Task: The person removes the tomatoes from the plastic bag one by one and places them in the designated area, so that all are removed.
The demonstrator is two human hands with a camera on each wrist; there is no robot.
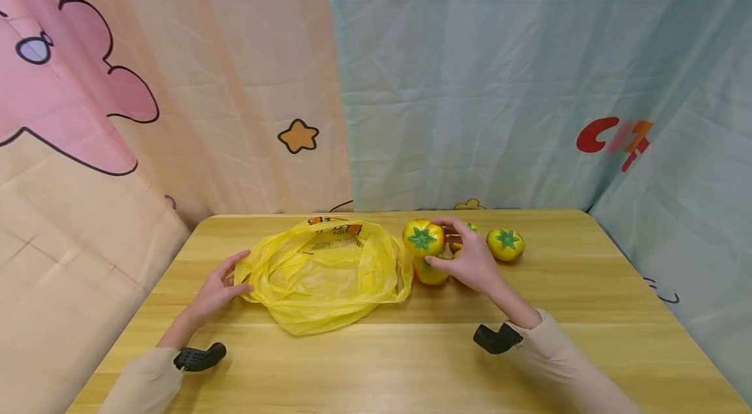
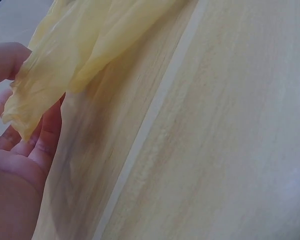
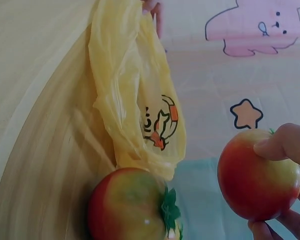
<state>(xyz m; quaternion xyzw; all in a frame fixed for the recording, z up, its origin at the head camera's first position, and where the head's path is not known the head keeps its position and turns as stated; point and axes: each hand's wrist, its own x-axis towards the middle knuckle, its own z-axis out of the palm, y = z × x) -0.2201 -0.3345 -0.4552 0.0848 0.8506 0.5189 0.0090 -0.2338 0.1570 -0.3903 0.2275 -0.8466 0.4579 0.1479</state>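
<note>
A yellow plastic bag (image 1: pixel 329 319) lies with its mouth spread wide on the table. My left hand (image 1: pixel 214 293) holds the bag's left edge, thumb and fingers around the thin plastic (image 2: pixel 55 65). Just right of the bag, my right hand (image 1: pixel 470 260) grips a yellow-and-red tomato (image 1: pixel 424 238) with a green leafy top, raised above the table. Under it sits a second tomato (image 1: pixel 431 272), seen large in the right wrist view. Another tomato (image 1: pixel 507 245) rests farther right; one more is mostly hidden behind my right hand.
The wooden table (image 1: pixel 376 368) ends at a printed cloth (image 1: pixel 235 107) that hangs behind it and along both sides. Each wrist wears a black strap mount (image 1: pixel 496 339).
</note>
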